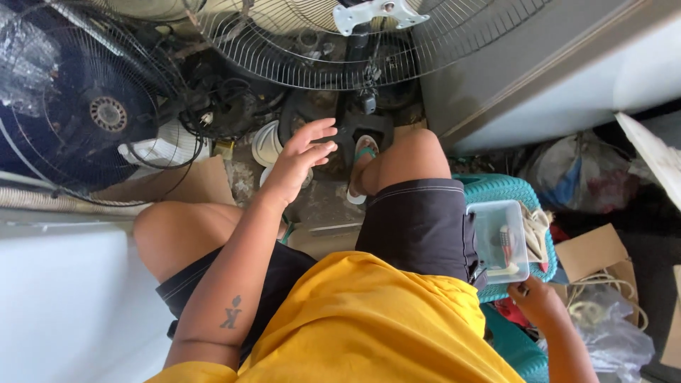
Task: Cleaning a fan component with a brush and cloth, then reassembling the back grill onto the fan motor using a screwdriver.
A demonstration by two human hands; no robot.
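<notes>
left hand (301, 157) fingers spread, holding nothing, reaching far toward fan base (355, 124) under wire fan guard (284, 50) | right hand (539, 301) clamped on near edge of clear plastic box (499, 241), right, beside teal basket (507, 190) | fan work looks barely begun, guard untouched

Fan guard (340, 50): ahead, above the knees. Second fan (85, 113): left of it. Left hand (298, 159): raised before the guard, over floor clutter. Plastic container (499, 241): right of the right thigh, on the basket (496, 188); right hand (535, 301) at its near edge. Cardboard box (592, 252): right of the basket.
</notes>
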